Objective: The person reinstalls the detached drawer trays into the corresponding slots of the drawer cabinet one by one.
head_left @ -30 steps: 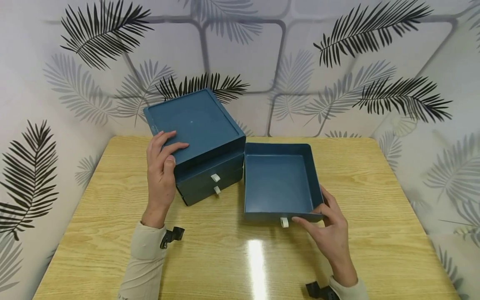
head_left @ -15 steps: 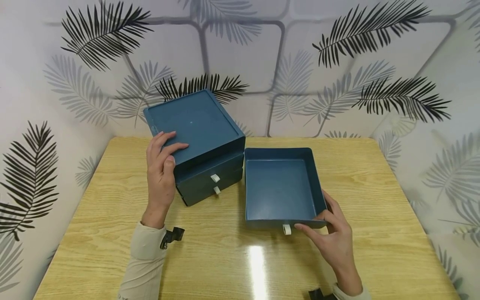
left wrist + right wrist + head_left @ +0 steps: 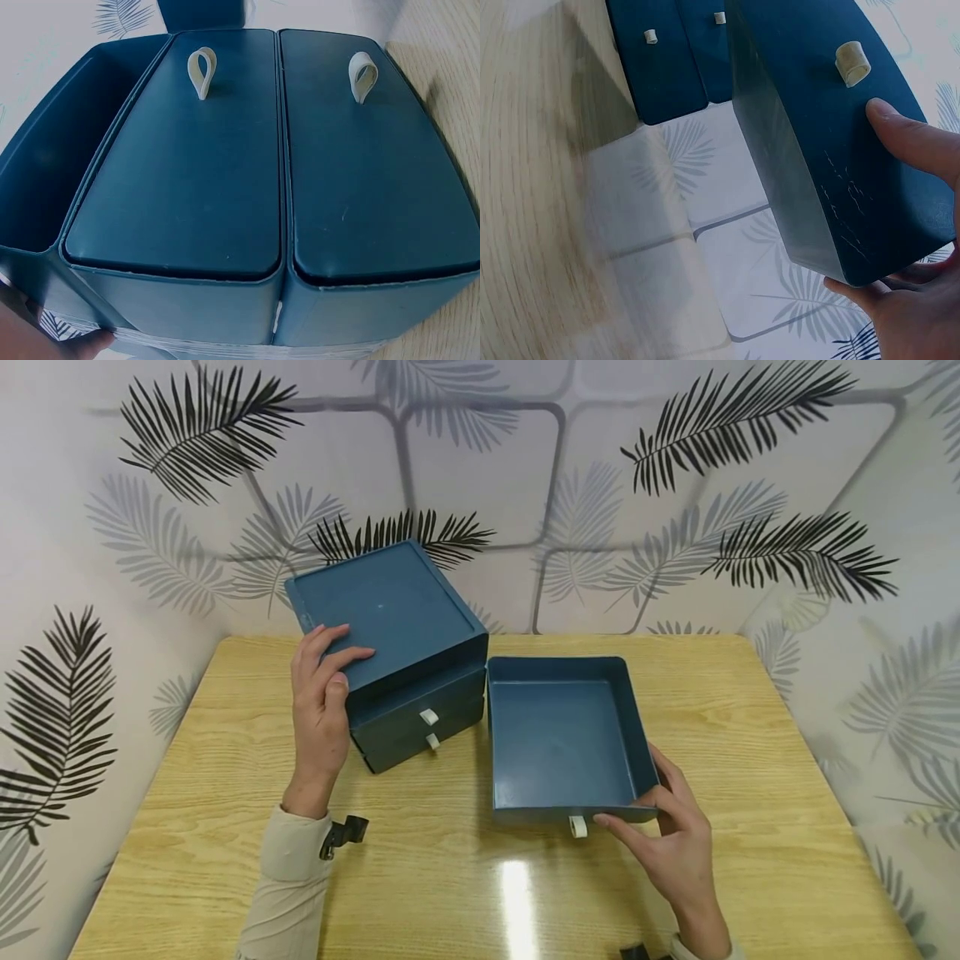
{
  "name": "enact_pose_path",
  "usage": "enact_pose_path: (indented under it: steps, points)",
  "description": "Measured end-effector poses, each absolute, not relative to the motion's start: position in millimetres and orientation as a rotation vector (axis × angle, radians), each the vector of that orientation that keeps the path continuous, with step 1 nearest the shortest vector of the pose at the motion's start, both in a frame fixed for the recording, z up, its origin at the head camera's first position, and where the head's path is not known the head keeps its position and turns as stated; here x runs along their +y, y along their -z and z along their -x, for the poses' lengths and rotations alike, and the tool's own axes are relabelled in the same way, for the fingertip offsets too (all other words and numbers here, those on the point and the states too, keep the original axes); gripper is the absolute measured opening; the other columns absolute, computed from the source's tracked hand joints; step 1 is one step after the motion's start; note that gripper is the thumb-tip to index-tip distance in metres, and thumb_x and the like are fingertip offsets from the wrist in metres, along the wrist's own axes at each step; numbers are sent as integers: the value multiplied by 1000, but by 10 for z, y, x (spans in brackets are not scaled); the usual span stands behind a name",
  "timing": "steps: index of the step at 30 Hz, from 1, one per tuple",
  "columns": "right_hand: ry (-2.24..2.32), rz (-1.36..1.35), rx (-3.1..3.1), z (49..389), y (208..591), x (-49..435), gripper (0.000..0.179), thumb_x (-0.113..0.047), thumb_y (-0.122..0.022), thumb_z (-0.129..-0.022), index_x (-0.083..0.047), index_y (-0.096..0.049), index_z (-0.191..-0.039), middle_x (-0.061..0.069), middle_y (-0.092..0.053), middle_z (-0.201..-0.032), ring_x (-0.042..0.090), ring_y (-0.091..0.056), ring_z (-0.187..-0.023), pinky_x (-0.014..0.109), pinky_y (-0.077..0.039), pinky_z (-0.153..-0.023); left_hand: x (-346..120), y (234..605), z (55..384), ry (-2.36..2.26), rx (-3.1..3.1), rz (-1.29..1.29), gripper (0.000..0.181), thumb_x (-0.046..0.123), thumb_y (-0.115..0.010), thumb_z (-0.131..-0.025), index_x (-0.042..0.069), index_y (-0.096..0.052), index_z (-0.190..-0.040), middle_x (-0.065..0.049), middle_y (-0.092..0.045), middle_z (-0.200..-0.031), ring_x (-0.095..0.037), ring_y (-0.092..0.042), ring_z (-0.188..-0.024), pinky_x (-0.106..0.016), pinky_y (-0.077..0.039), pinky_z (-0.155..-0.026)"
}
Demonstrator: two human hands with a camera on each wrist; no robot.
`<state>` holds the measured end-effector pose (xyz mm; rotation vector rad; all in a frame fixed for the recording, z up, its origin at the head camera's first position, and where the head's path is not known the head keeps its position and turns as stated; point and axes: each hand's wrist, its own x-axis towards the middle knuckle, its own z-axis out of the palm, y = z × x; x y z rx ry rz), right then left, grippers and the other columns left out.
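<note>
My left hand (image 3: 318, 714) rests on the left edge of a dark blue drawer cabinet (image 3: 386, 610), its fingers over the top. In the left wrist view the cabinet's top slot (image 3: 64, 135) is hollow, and two drawer fronts (image 3: 180, 165) with pale loop tabs sit in place below it. My right hand (image 3: 671, 839) grips a pulled-out blue drawer (image 3: 562, 735) by its front right corner. The right thumb lies on the drawer front beside the pale tab (image 3: 853, 63), with other fingers inside and beneath. The drawer is empty and held tilted, right beside the cabinet.
A light wood table (image 3: 420, 868) lies under both hands. Behind it rises a pale wall covering (image 3: 480, 468) printed with leaves. Black camera mounts sit at both wrists.
My right hand has moved the drawer a little toward me and slightly right. The left hand and the cabinet have stayed put.
</note>
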<state>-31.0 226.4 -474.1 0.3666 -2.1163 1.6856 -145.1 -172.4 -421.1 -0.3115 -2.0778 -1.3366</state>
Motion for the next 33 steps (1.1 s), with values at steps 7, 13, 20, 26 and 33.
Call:
enact_pose_path:
  steps: [7, 13, 20, 26, 33]
  points:
    - [-1711, -331, -2112, 273, 4699, 2245, 35, 29, -82, -60, 3, -70, -80, 32, -43, -156, 25, -51, -143, 19, -51, -108, -1727, 4214, 1451, 1343, -2077, 308, 38, 11, -41, -106, 8, -77, -117, -13, -55, -152, -27, -27, -157, -55, -13, -131]
    - [-1719, -309, -2116, 247, 4678, 2237, 32, 29, -82, -60, 10, -70, -83, 33, -43, -156, 24, -50, -144, 19, -50, -109, -1726, 4212, 1451, 1343, -2087, 308, 38, 12, -41, -107, 10, -77, -118, -11, -55, -153, -24, -27, -158, -54, -13, -131]
    - [-1730, -419, -2034, 242, 4672, 2222, 32, 32, -80, -59, 16, -69, -85, 37, -41, -154, 29, -48, -146, 20, -51, -109, -1726, 4220, 1465, 1347, -2078, 310, 38, 11, -40, -106, 9, -77, -118, -12, -55, -152, -25, -27, -157, -55, -13, -131]
    - [-1754, -521, -1949, 255, 4644, 2202, 36, 32, -80, -59, 10, -71, -86, 37, -42, -154, 30, -48, -146, 23, -51, -110, -1725, 4226, 1482, 1346, -2075, 307, 39, 10, -39, -107, 5, -76, -117, -15, -54, -152, -28, -27, -157, -55, -13, -131]
    - [-1780, -550, -1911, 247, 4635, 2161, 39, 33, -79, -57, 7, -71, -85, 36, -42, -155, 31, -48, -146, 23, -51, -111, -1729, 4225, 1488, 1347, -2075, 304, 39, 10, -39, -106, 5, -76, -117, -15, -54, -152, -28, -27, -157, -55, -13, -131]
